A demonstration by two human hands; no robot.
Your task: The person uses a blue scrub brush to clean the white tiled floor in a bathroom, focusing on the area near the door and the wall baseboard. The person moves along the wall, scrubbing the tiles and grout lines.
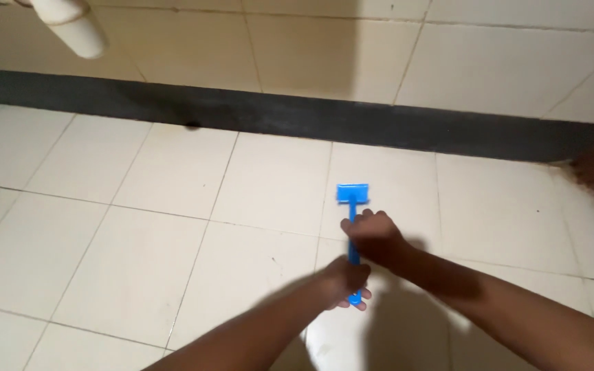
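Surface: cream tiled floor (139, 227) meeting tiled wall (393, 55) above dark skirting band (276, 117); white pipe (70, 27) top left, cut off by the frame.

Both hands grip one blue scraper (353, 206), head resting on the floor. Right hand (374, 237): fingers wrapped tight high on handle. Left hand (347, 276): fingers closed at handle's lower end. Dim, blurred; blade edge unclear.

Cream tiled floor (139, 233). Dark baseboard strip (276, 117) runs along its far edge. Cream tiled wall (379, 55) above strip. White pipe (73, 27) upper left.
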